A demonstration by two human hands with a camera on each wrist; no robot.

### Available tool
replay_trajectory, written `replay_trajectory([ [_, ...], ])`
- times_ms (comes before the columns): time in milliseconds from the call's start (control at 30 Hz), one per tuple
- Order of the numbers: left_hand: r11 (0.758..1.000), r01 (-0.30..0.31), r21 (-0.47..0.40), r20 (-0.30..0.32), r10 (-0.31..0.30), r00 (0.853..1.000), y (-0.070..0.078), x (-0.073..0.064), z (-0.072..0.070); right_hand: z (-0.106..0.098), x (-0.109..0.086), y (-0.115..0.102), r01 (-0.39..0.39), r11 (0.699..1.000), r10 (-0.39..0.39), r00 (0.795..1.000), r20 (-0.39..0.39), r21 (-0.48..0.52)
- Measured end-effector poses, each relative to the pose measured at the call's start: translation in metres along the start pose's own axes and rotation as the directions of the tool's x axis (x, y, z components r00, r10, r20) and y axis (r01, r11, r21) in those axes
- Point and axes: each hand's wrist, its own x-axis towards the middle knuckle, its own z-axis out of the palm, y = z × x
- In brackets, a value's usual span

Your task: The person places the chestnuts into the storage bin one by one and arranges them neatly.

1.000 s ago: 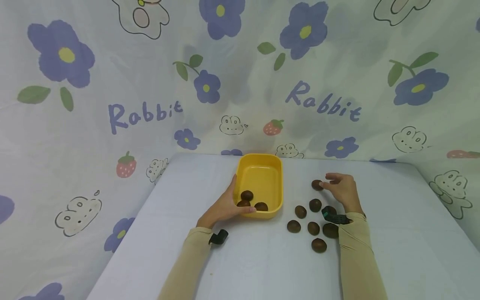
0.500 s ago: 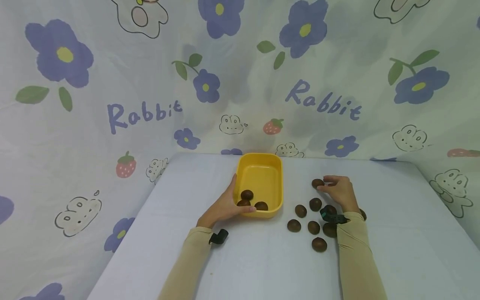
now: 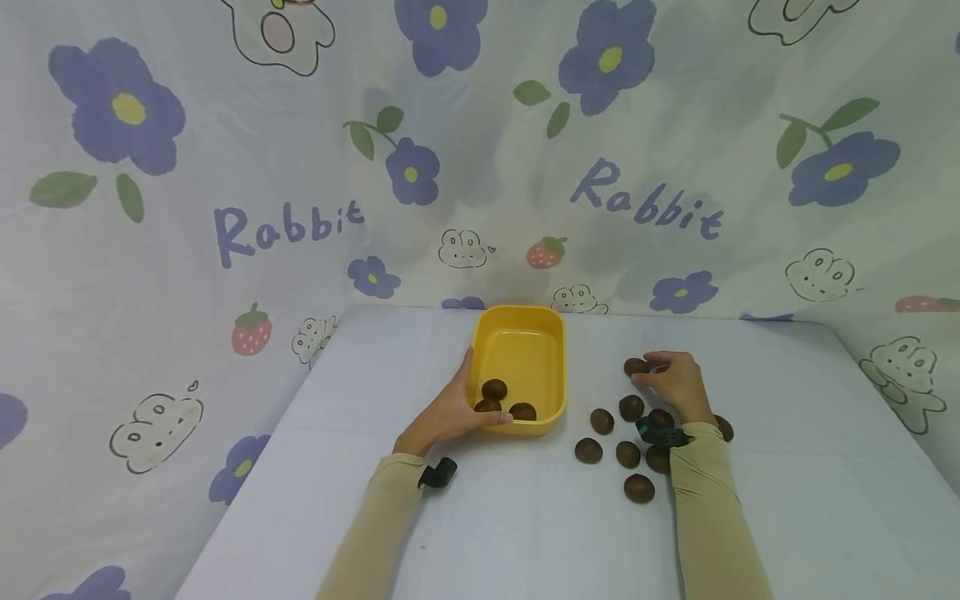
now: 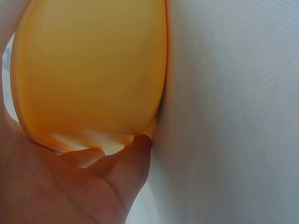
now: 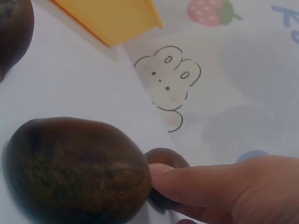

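My left hand (image 3: 450, 410) holds the near left corner of a yellow plastic tub (image 3: 527, 367), thumb along the near rim and fingers on the left side. Inside the tub, at its near end, lie 3 dark brown, egg-shaped fruits (image 3: 494, 390) that look like dark tomatoes. In the left wrist view, the fingers press against the tub's wall (image 4: 93, 70). Right of the tub, my right hand (image 3: 681, 385) pinches the farthest brown fruit (image 3: 635, 367) between thumb and fingers. The right wrist view has the thumb on this fruit (image 5: 166, 157), partly hidden behind a larger-looking nearer one (image 5: 77, 170).
Several more brown fruits (image 3: 628, 454) lie scattered on the white table (image 3: 517, 525), between the tub and my right forearm. One fruit (image 3: 723, 427) sits just right of the right wrist. A patterned cloth (image 3: 480, 125) hangs behind the table's back edge.
My right hand's raised fingers have come down, and thumb and fingers now meet at the far fruit. The wrist has shifted slightly left, uncovering a fruit on its right. The left hand stays put.
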Motion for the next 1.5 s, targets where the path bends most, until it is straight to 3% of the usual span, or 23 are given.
replay_trajectory([
  [300, 1.0, 0.011, 0.008, -0.005, -0.011, 1.0, 0.003, -0.001, -0.001, 0.001, 0.002, -0.002, 0.005, 1.0, -0.005, 1.0, -0.008, -0.012],
  [633, 1.0, 0.002, -0.003, -0.004, -0.002, 1.0, 0.002, -0.002, 0.0, -0.002, 0.0, -0.01, 0.004, 0.998, -0.004, 1.0, 0.013, 0.057],
  [867, 1.0, 0.005, -0.009, -0.006, -0.005, 1.0, 0.003, -0.002, 0.0, -0.007, -0.006, -0.027, 0.066, 0.996, -0.066, 0.998, 0.008, 0.061],
  [1167, 1.0, 0.015, 0.001, -0.011, -0.015, 1.0, 0.0, -0.002, 0.001, -0.006, -0.01, -0.054, 0.008, 0.993, -0.016, 0.998, 0.062, 0.119],
  [1500, 1.0, 0.01, -0.006, -0.013, -0.01, 1.0, -0.001, -0.002, 0.001, -0.002, -0.02, -0.083, 0.058, 0.985, -0.075, 0.992, 0.098, 0.165],
])
